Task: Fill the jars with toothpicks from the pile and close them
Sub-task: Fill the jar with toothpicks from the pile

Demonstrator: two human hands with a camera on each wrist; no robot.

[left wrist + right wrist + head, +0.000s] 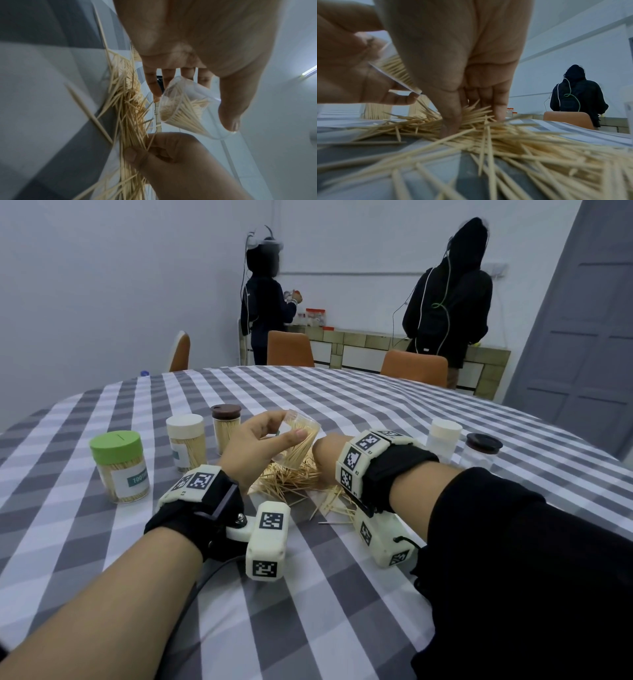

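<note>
Toothpicks [294, 479] piled; three lidded jars left, "TOOTH" on the green-lidded jar [120, 467].
Left hand [255, 445] grips the open jar [301, 440]; right hand [453, 67] pinches toothpicks.

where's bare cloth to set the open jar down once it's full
Bare tablecloth lies near the person, between the forearms, and far past the brown-lid jar. It is crowded around the toothpick pile, where the left hand holds the open jar, and along the green-lid jar row.
</note>
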